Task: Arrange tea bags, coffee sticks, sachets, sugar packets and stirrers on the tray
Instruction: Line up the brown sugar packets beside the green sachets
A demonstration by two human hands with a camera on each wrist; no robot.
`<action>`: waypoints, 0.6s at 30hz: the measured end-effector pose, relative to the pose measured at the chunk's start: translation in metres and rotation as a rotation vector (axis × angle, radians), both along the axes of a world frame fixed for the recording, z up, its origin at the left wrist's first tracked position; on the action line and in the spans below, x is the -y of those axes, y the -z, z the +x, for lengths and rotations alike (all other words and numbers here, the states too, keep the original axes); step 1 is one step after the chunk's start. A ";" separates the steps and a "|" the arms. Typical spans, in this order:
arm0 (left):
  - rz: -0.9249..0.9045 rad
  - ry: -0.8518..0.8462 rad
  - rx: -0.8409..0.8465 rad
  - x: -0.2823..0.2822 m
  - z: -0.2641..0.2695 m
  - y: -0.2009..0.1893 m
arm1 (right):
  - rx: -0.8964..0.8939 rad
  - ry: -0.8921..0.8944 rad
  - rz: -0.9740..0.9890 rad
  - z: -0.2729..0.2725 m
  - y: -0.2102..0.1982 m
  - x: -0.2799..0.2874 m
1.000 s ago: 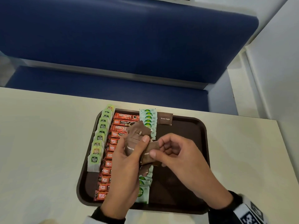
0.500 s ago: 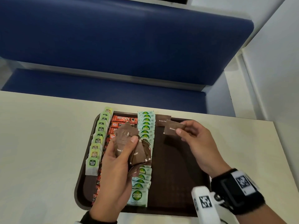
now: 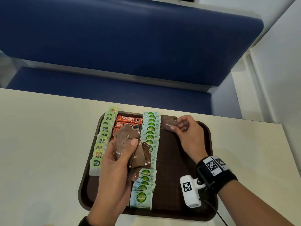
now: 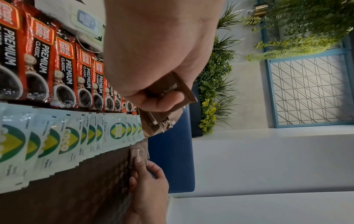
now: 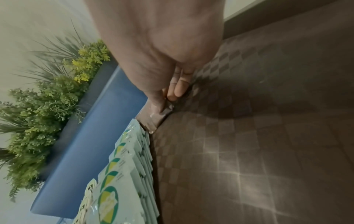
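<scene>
A dark brown tray (image 3: 210, 160) holds three rows: green tea bags (image 3: 101, 141) at the left, red coffee sticks (image 3: 128, 119), and pale green coco sugar sachets (image 3: 149, 128). My left hand (image 3: 117, 168) grips a fanned bunch of brown sugar packets (image 3: 128, 144) above the coffee sticks. My right hand (image 3: 187, 136) pinches one brown sugar packet (image 3: 170, 125) at the tray's far end, just right of the sachet row, overlapping another brown packet (image 3: 169, 118) lying there. The right wrist view shows that packet (image 5: 153, 119) low on the tray, under thumb and fingers (image 5: 178, 89).
The tray sits on a cream table (image 3: 40, 152) whose far edge faces a blue bench seat (image 3: 114, 46). The tray's right half (image 3: 175, 168) is bare brown surface. A white wall (image 3: 276, 79) stands to the right; green plants (image 4: 214, 91) appear behind the bench.
My right hand drew one brown packet from the bunch in my left hand, carried it to the tray's far end and lowered it beside the sachet row. The left hand stayed put.
</scene>
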State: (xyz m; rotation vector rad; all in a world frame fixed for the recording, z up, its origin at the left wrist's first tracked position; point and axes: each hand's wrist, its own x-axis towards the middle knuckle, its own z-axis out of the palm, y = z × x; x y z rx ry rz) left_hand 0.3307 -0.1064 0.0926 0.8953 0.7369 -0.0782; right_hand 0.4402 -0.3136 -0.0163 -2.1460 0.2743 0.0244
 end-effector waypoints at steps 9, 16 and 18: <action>0.008 -0.005 -0.013 -0.001 0.001 0.003 | 0.028 0.004 0.016 0.004 0.004 -0.006; 0.021 0.005 -0.015 0.001 0.004 0.006 | 0.021 0.020 -0.022 0.001 0.006 -0.005; 0.012 0.004 -0.016 0.001 0.005 0.009 | 0.019 0.021 -0.018 0.001 0.005 -0.004</action>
